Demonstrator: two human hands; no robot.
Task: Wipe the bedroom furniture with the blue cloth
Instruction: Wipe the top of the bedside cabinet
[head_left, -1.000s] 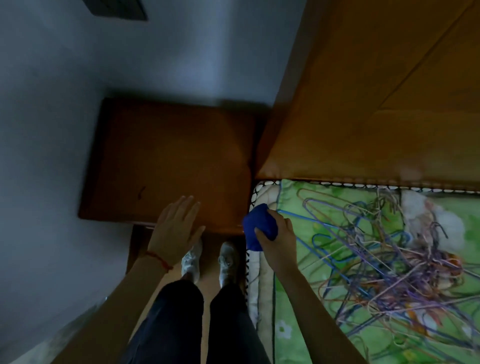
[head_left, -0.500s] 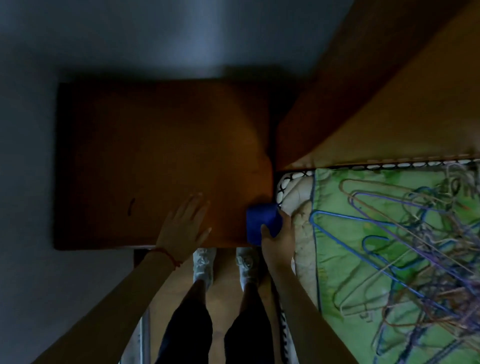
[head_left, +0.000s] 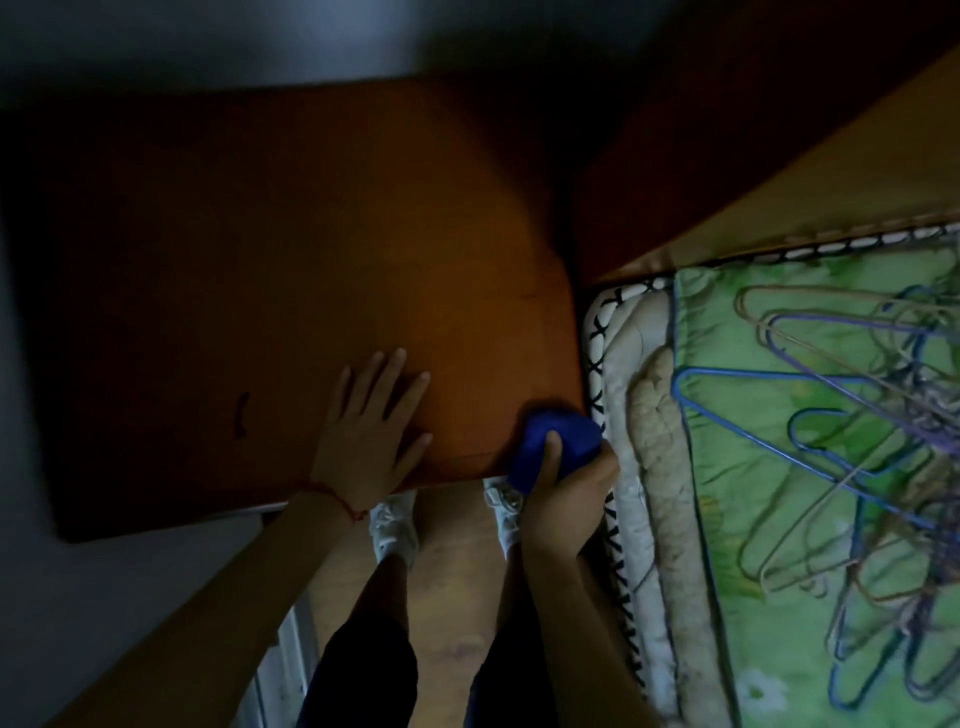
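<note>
Right hand (head_left: 563, 483) grip pinches bunched blue cloth (head_left: 558, 447) at desk (head_left: 311, 270) corner; left hand (head_left: 369, 431) spread flat (wad may skip patches).

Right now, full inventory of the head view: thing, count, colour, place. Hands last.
bedside table: one, brown wood, centre left against the wall, dark mark near its front left
headboard: one, brown wood, upper right, behind the mattress
mattress: one, pale with black-and-white trim, right of the table
bedspread: one, green floral, on the mattress
wire hangers: a tangled pile, count unclear, blue, purple and tan, on the bedspread
floor: wood-toned, below the table front
shoes: two, white, on the floor
blue cloth: one, bunched, at the table's front right corner
left hand: flat on the tabletop, red string at the wrist
right hand: grips the blue cloth
</note>
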